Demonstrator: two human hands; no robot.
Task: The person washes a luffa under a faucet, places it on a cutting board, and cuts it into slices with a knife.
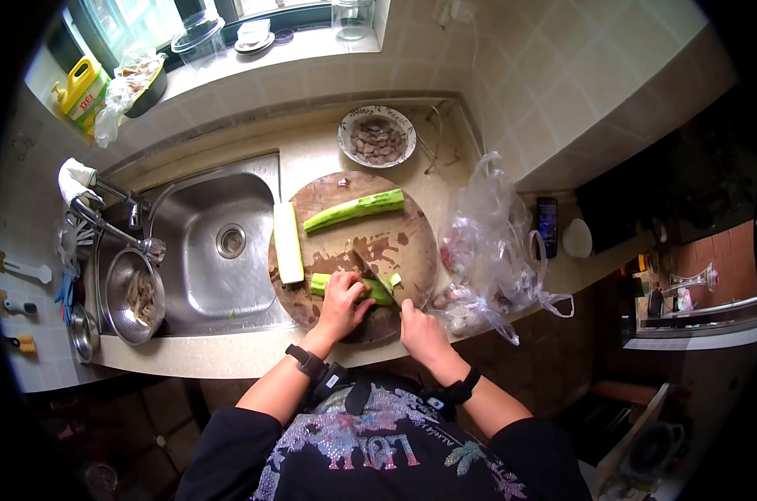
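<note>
A round wooden cutting board [311, 188] lies on the counter right of the sink. My left hand [342, 302] presses its fingers on a green vegetable piece [378, 291] on the board. In my right hand [422, 331] is the handle of a knife [374, 273], its blade over the right part of that piece. A small pale cut bit [395, 279] lies beside the blade. Farther back on the board is a long green piece [355, 210], and at the left edge a piece [287, 243] shows its pale cut face.
Behind the board stands a patterned bowl [345, 134] of brownish pieces. Plastic bags [495, 250] crowd the board's right side, with a phone [547, 227] beyond. A metal strainer [116, 294] sits at the left of the sink [203, 209], near the faucet [115, 225].
</note>
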